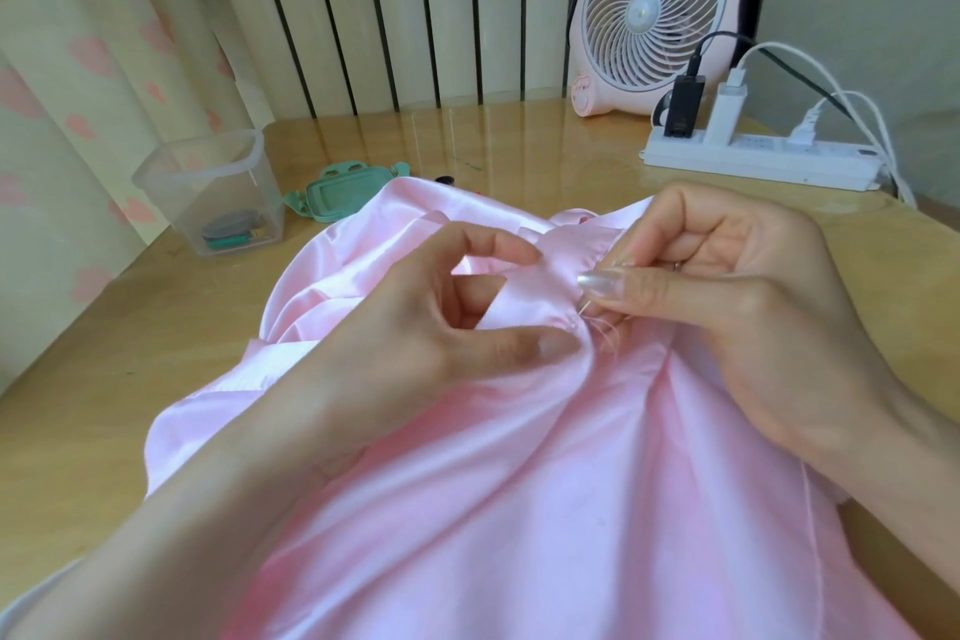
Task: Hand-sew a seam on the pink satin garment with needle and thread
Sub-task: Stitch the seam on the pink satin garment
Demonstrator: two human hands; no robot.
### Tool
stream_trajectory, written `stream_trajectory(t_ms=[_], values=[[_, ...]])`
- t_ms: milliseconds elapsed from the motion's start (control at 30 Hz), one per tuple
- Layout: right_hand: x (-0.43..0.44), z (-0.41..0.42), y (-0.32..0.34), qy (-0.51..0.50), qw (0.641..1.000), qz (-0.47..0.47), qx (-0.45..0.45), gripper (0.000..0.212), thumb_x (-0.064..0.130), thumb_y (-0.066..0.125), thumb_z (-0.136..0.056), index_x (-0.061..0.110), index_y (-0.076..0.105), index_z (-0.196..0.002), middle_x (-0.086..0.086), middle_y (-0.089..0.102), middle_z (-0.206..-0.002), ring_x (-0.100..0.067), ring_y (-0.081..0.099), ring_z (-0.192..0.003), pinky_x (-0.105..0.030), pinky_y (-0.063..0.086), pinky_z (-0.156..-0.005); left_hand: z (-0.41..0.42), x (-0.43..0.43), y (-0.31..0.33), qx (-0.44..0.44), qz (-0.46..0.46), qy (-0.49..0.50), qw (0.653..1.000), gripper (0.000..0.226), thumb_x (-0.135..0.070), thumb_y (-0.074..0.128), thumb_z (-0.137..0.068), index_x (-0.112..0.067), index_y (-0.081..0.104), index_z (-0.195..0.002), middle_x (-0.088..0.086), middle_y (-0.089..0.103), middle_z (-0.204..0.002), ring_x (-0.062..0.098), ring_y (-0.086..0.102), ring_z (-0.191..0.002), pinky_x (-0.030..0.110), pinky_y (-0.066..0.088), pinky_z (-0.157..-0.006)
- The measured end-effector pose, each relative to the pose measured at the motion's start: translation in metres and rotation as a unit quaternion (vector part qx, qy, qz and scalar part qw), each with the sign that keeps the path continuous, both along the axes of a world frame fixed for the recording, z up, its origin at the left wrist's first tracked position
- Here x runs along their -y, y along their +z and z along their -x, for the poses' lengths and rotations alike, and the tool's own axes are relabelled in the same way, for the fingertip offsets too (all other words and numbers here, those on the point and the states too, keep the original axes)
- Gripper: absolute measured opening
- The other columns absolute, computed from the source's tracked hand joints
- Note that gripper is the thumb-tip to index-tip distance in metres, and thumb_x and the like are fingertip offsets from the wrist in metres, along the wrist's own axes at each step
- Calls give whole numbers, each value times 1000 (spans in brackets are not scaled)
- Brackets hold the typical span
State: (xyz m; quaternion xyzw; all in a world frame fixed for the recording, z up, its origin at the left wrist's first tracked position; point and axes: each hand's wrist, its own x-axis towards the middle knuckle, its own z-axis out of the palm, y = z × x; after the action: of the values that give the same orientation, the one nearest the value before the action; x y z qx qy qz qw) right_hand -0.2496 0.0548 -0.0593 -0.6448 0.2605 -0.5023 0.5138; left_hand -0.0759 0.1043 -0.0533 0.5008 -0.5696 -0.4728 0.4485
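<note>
The pink satin garment [519, 457] lies bunched across the wooden table and falls toward me. My left hand [415, 327] pinches a fold of it, thumb on top and fingers curled under the cloth. My right hand [727, 296] pinches a thin needle [586, 308] between thumb and forefinger, its tip at the gathered seam just right of my left thumb. A short loop of pink thread [605, 332] hangs at the stitch. Most of the needle is hidden by my fingers.
A clear plastic box [213, 192] with sewing bits stands at the left, its green lid [337, 190] beside it. A pink desk fan [660, 10] and a white power strip [758, 159] with plugs and cables sit at the back right. The wooden table [104, 369] shows at left.
</note>
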Motion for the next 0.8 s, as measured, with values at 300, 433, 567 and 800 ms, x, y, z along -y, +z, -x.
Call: stream_trajectory(t_ms=[300,433,567,800], values=[[-2,-1,4,-4,999,-4,37,17,0,71,-62,1,54,-65,-13,66,-60,-19,63,-52,-22,51,-53,2,-5,4,-27,-26,17,999,32,-24,74,-60,-7,73,-87,9,72,-80,13,63,-67,19,50,-58],[-2,-1,7,4,999,-32,28,15,1,73,-59,7,59,-60,-15,68,-61,-20,64,-53,-22,51,-53,0,-5,3,-10,24,-11,1000,17,-15,81,-65,-7,73,-78,1,68,-68,8,58,-59,15,46,-53],[-4,-1,10,14,996,-74,39,23,2,75,-50,2,54,-61,-14,66,-56,-19,62,-48,-21,50,-48,-1,-4,2,-10,58,-24,998,7,-7,78,-69,-6,71,-70,-6,65,-61,2,55,-54,11,42,-51],[-5,-3,13,37,991,-121,48,21,3,66,-54,-4,51,-68,-16,64,-54,-19,61,-45,-22,49,-44,-6,-1,-2,-13,71,-40,997,15,-9,70,-69,-4,71,-83,8,73,-79,11,64,-72,20,52,-67]])
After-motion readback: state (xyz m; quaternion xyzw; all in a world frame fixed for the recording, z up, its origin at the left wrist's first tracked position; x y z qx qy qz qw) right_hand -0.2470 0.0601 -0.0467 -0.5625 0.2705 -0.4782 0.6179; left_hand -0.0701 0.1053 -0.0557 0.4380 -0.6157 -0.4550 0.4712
